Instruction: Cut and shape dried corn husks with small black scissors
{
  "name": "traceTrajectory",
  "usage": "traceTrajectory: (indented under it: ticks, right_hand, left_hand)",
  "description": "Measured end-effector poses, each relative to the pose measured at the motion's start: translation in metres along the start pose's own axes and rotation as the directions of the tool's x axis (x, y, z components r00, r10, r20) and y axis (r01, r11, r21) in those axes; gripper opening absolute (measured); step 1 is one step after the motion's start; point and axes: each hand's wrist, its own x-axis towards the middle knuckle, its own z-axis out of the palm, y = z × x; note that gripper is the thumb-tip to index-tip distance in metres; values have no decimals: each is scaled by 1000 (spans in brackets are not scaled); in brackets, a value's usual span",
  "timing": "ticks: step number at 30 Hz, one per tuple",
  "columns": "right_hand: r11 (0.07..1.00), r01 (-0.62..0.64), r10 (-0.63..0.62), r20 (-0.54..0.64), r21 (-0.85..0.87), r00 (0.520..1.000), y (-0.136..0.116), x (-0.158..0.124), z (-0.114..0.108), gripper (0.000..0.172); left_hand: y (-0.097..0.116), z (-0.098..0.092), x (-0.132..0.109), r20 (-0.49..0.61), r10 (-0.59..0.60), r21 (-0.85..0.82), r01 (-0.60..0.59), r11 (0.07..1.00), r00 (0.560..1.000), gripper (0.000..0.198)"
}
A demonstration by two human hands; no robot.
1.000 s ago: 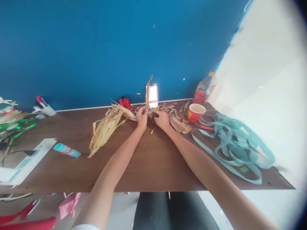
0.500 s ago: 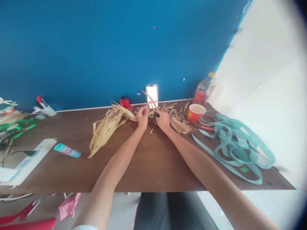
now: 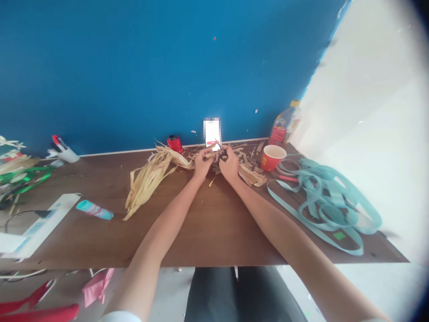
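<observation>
well, the head view looks down on the left hand (image 3: 202, 163) and the right hand (image 3: 229, 164), which are close together above a brown wooden table top (image 3: 201, 250). the left hand's fingers curl inward and pinch a short strip of dried pale corn husk (image 3: 209, 156) against the thumb. the right hand's fingers are curled and pressed together around small black-handled scissors (image 3: 222, 156), so the finger loops are mostly hidden, and i cannot tell whether the blades are open. the strip sits between the hands, with little of it showing, which looks like a short, steady hold. a loose heap of long dried corn husks (image 3: 149, 181) lies just left of the left hand, and torn tan husk scraps (image 3: 250, 175) are scattered to the right. further right stand a red paper cup (image 3: 273, 158) and a tangle of flat teal ribbon (image 3: 321, 201).
</observation>
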Motion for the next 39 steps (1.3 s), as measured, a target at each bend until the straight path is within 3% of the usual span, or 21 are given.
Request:
traceTrajectory:
  ticks: [7,11,17,24,30,39]
  right_hand:
    - [987,-12,11,2,159,1000,13,4,7,36]
    - [983,-20,8,66,182,998,11,3,7,34]
    - [994,-78,92,180,-80,979,5,2,4,29]
    - [941,-95,182,248,-325,952,-7,1,-1,38]
    - [924,-31,165,324,-382,931,-8,-1,0,43]
    - [929,1,135,341,-370,930,-8,-1,0,37]
  left_hand:
    - [1,1,3,-72,-66,-137,56,989,995,53]
    - [-1,0,4,-91,-129,-210,107,972,987,45]
    - [-7,-3,7,-159,-168,-299,115,947,973,37]
    - [-11,-4,13,-235,-185,-385,83,919,954,37]
    - [-16,-5,17,-269,-180,-455,40,890,946,40]
    - [-20,-4,19,-249,-177,-413,61,909,952,39]
